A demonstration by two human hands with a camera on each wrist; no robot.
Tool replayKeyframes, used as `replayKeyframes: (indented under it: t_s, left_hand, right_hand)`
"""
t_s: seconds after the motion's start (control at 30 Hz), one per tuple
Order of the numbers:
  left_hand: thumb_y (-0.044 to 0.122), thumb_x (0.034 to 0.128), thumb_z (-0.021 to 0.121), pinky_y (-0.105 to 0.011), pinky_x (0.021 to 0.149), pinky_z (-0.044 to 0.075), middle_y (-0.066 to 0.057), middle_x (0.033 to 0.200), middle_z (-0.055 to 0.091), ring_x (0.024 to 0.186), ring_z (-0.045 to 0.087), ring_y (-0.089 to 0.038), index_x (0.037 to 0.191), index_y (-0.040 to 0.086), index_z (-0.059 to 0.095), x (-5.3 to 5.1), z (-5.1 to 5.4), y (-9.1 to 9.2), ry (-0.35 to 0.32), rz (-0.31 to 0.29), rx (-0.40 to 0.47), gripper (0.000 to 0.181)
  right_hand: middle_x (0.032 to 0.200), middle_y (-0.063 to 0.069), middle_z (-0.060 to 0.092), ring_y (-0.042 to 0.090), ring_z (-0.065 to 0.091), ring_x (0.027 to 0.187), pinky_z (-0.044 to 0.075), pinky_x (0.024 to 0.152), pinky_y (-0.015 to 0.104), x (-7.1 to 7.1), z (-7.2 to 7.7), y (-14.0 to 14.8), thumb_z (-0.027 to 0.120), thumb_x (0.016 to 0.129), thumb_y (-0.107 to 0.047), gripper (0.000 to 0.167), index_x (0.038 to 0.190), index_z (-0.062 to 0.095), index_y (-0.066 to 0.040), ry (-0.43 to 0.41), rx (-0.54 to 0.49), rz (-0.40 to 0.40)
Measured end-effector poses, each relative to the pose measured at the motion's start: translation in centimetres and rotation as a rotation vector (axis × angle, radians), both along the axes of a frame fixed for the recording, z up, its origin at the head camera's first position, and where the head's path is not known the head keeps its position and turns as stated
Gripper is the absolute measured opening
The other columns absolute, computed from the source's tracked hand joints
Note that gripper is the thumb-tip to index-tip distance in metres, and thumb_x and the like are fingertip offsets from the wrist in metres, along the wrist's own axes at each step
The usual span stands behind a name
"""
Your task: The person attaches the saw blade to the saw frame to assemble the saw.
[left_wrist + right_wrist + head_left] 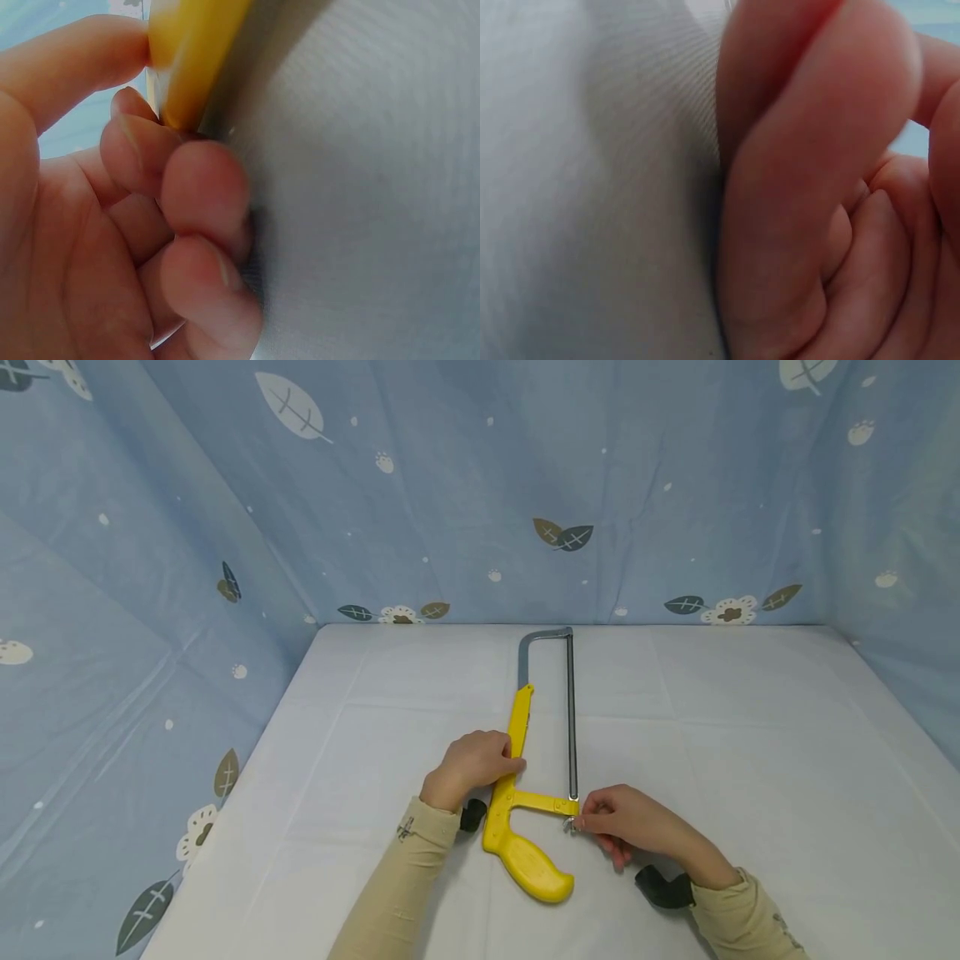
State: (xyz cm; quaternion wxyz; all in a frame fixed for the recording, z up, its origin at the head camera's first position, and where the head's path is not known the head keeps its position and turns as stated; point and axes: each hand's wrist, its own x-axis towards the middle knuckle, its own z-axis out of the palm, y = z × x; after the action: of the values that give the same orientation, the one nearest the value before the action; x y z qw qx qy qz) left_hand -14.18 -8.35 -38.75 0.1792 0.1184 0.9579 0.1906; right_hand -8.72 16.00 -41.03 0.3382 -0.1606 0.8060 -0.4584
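A hacksaw [531, 865] with a yellow handle and frame lies flat on the white-covered table, its grey front bow pointing away from me. The dark blade [572, 718] runs along its right side. My left hand [472, 762] holds the yellow frame above the handle. In the left wrist view the thumb and fingers are on either side of the yellow bar [201, 60]. At the blade's near end, my right hand [637, 820] pinches a small silver wing nut [568, 826]. The right wrist view shows curled fingers [795, 187] close to the cloth; the nut is hidden there.
A white cloth [420, 685] with faint creases covers the table. Blue curtains [465, 485] with leaf prints hang behind it and along both sides. Black wrist-worn pieces [663, 888] sit beneath each wrist, near the cloth.
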Motion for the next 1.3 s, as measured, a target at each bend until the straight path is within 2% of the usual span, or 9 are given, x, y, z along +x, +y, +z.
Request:
replayKeyframes:
  t_s: [0.57,0.97,1.3]
  left_hand:
    - [0.038,0.0809,0.061,-0.025,0.046,0.032,0.002,0.057,0.046,0.05,0.044,-0.013,0.067,0.015,0.053,0.0,0.0,0.0,0.017,0.001,-0.001,0.028]
    - [0.037,0.0813,0.06,-0.024,0.046,0.032,0.002,0.057,0.046,0.049,0.045,-0.013,0.067,0.015,0.053,-0.1,0.0,0.1,0.008,0.002,0.0,0.027]
    - [0.038,0.0813,0.06,-0.025,0.046,0.032,0.002,0.057,0.045,0.049,0.044,-0.013,0.067,0.015,0.053,0.0,0.0,0.1,0.007,0.002,-0.006,0.028]
  right_hand:
    - [0.05,0.003,0.051,0.018,0.05,0.038,0.042,0.039,0.03,0.0,-0.1,0.1,0.056,0.085,-0.039,0.03,0.084,0.061,-0.01,-0.001,-0.005,0.016]
    - [0.05,0.004,0.05,0.017,0.049,0.038,0.042,0.039,0.031,0.3,0.3,-0.5,0.053,0.085,-0.045,0.039,0.08,0.059,-0.007,0.0,0.01,-0.017]
    - [0.048,0.002,0.048,0.018,0.049,0.037,0.043,0.039,0.032,0.7,0.5,-1.2,0.055,0.082,-0.049,0.042,0.075,0.056,-0.007,0.023,0.085,-0.071]
